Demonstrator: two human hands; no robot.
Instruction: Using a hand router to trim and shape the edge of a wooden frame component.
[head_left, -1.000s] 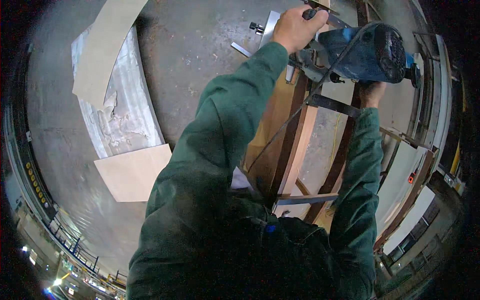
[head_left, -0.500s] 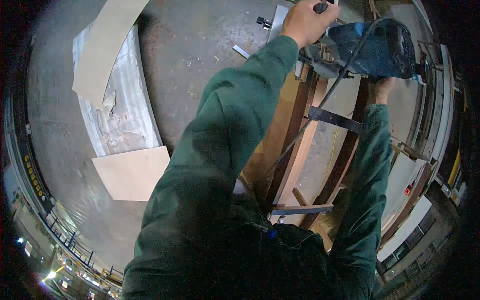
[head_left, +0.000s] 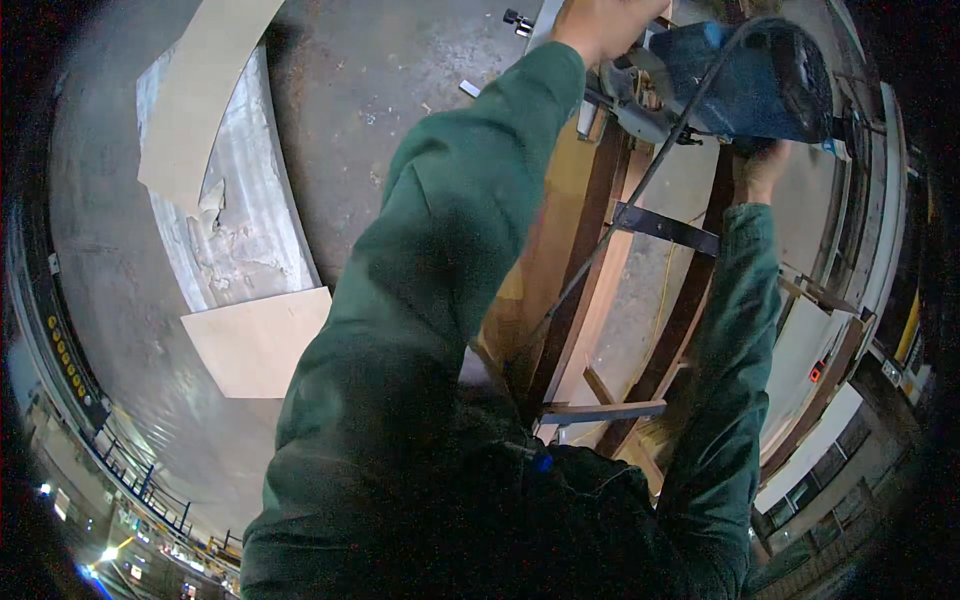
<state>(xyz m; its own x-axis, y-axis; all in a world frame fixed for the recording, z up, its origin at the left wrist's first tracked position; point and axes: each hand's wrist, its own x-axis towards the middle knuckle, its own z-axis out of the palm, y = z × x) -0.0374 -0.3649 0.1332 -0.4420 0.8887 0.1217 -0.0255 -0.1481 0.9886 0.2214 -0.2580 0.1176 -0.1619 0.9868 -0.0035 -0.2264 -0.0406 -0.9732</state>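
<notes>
A blue corded power tool (head_left: 740, 85) with a black end and a grey metal front lies tilted over a wooden frame (head_left: 590, 300) at the upper right. My left hand (head_left: 605, 28) is closed at the tool's front, partly cut off by the top edge. Under the blue housing, my right hand (head_left: 763, 170) grips the tool from below; its fingers are hidden behind the body. The black cord (head_left: 655, 180) runs from the tool down toward my body. A metal plate with a black knob (head_left: 518, 22) sits to the left of my left hand.
Dark metal crosspieces (head_left: 668, 230) bridge the frame's rails. On the floor to the left lie a curved pale sheet (head_left: 205, 90), a worn whitish panel (head_left: 255, 230) and a pale board (head_left: 262, 345). White panels (head_left: 805, 370) stand at the right.
Both hands and the tool have shifted slightly up in the view, and the left hand now runs further past the top edge. Both keep their hold.
</notes>
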